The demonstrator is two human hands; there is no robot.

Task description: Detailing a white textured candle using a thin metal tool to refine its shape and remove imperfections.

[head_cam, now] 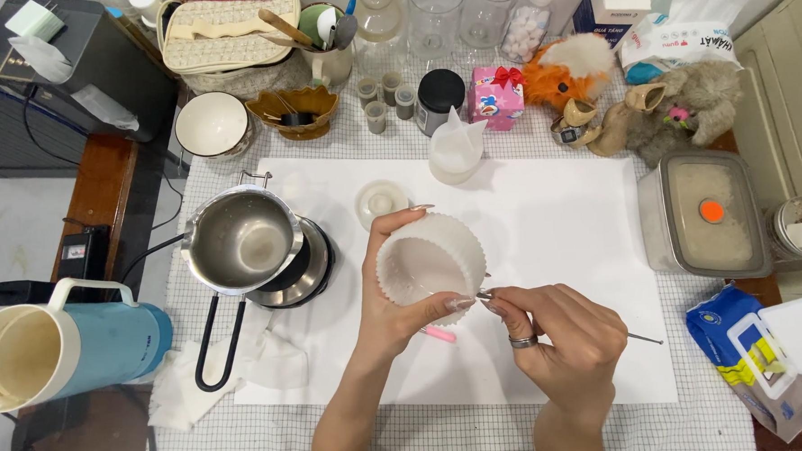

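Over a white paper sheet (546, 246) on a checked tablecloth, the right hand (564, 336) pinches a thin metal needle tool (640, 338) between thumb and fingertips, its tip at the rim of a white fluted silicone mould (430, 260). The left hand (404, 297) wraps around the mould, holding it tilted just above the sheet. Left of it sits a steel pouring pot (239, 242) on a small burner; beyond, a clear lidded plastic container (703, 217) and plush toys (684, 105).

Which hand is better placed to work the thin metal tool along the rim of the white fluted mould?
Probably the right hand: it already pinches the thin metal tool with its tip at the rim of the white fluted mould. The left hand is occupied gripping the mould.
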